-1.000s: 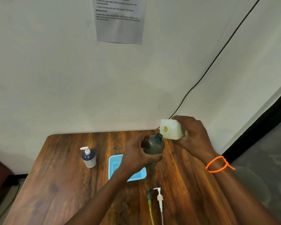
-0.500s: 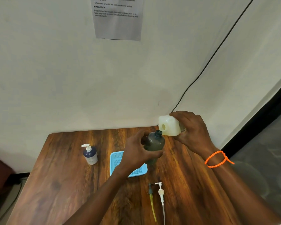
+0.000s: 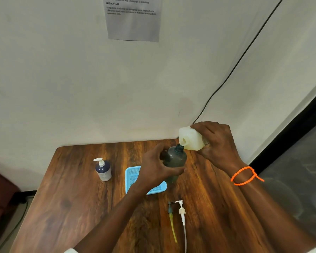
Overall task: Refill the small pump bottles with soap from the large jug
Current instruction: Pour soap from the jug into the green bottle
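A person's two bare hands work above a dark wooden table [image 3: 77, 207] set against a pale wall. The left hand [image 3: 157, 170] curls around a smoky grey, translucent pump bottle [image 3: 174, 161] with its pump removed, holding it over the middle of the table with its open neck tipped toward the right. The right hand [image 3: 215, 143], with an orange beaded bracelet [image 3: 244, 176] on its wrist, grips a white plastic jug [image 3: 190, 138] tilted on its side, its round spout just above and nearly touching the bottle's neck; whether soap is flowing cannot be told. Directly beneath the grey bottle a light blue mesh basket [image 3: 133, 178] sits on the table, partly hidden by the left hand. Left of the basket stands a dark blue pump bottle [image 3: 103, 169] with a white pump fitted; its pale label is too small to read. Nearer the person than the basket lie two loose pumps side by side, a dark pump head with a yellow tube [image 3: 171, 220] and a white pump head with a clear tube [image 3: 181, 214]. The table's left half and near edge show bare wood. On the wall above hangs a printed sheet [image 3: 133, 21]; the heading "INITIAL STATE" is legible, the smaller text is blurred. A black cable [image 3: 232, 70] runs diagonally down the wall toward the table's far right corner.
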